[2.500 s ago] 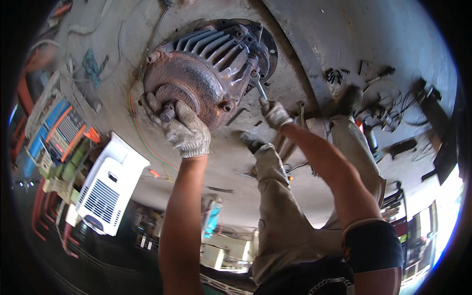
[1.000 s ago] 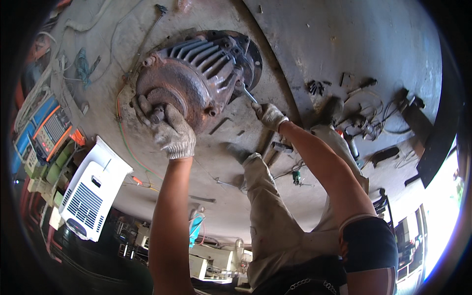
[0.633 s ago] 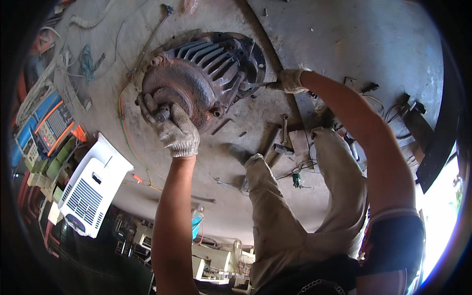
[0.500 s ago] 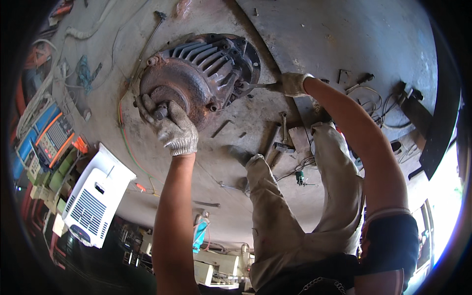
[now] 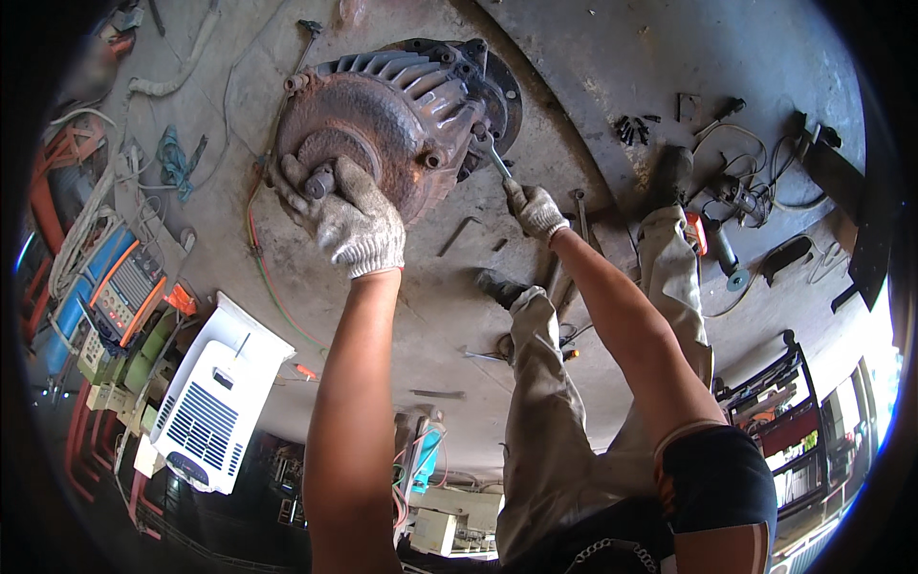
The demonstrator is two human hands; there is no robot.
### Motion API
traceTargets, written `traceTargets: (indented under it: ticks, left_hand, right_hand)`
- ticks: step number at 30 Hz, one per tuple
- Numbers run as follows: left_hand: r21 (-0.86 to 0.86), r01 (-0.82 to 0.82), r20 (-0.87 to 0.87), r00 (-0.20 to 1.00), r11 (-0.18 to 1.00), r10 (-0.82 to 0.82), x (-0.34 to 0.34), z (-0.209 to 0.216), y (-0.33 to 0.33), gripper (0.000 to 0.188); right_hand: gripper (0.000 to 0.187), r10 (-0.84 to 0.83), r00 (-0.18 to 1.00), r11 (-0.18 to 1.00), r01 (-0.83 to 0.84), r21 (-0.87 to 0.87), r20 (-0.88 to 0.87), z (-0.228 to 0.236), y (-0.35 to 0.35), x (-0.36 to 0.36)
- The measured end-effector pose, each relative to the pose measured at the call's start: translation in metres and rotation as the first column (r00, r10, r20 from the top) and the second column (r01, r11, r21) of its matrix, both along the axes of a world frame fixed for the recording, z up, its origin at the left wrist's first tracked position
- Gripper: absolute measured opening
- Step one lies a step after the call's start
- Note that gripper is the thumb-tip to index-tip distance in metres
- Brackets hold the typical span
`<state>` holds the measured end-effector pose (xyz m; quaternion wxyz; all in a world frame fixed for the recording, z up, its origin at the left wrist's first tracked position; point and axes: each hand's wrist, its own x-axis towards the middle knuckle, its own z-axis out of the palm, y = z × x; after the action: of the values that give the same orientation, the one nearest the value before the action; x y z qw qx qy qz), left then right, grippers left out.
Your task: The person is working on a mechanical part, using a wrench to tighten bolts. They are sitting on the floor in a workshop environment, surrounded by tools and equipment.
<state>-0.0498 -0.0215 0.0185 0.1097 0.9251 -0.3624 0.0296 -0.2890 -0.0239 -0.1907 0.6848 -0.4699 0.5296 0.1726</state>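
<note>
We saw the rusty ribbed housing (image 5: 382, 107) lying on the floor (image 5: 430, 330), at the far side and somewhat to the left. Our gloved left hand (image 5: 361, 225) was curled around the round stub (image 5: 320, 182) on the near left face of this housing. Our gloved right hand (image 5: 537, 211) grasped a wrench (image 5: 498, 163), whose far end was at the housing's right side. A hex key (image 5: 453, 237) lay nearer, and at the left was a white vented case (image 5: 210, 378)

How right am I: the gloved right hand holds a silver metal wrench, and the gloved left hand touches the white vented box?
Not the white box: in the head view, the gloved left hand is on the rusty, finned metal housing. The rest is right.
</note>
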Motion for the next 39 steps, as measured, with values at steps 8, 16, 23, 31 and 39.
traceTargets:
  ticks: [8, 16, 23, 31, 39]
  left_hand:
    - [-0.012, -0.052, -0.074, 0.996, 0.999, 0.051, -0.003, 0.007, -0.006, 0.051]
    - [-0.074, -0.058, -0.117, 0.992, 0.996, 0.049, -0.003, 0.005, -0.006, 0.047]
    - [-0.124, -0.065, -0.156, 0.987, 0.990, 0.045, 0.000, 0.002, -0.004, 0.055]
    - [-0.120, -0.018, -0.088, 0.996, 0.993, 0.008, 0.001, -0.001, -0.003, 0.043]
    - [-0.036, -0.043, -0.015, 0.999, 0.998, 0.042, -0.005, 0.005, -0.009, 0.059]
  right_hand:
    - [0.069, 0.088, 0.996, 0.996, -0.088, -0.013, -0.008, 0.006, -0.025, 0.005]
    - [0.062, 0.480, 0.877, 0.875, -0.475, -0.095, 0.028, 0.010, -0.079, -0.002]
    - [0.064, 0.991, 0.091, 0.113, -0.959, -0.259, 0.094, 0.011, -0.211, 0.051]
    - [0.071, 0.864, 0.500, 0.501, -0.866, -0.002, -0.053, 0.044, -0.217, 0.013]
    - [0.066, 0.090, 0.995, 0.995, -0.091, -0.030, -0.038, 0.038, -0.022, -0.004]
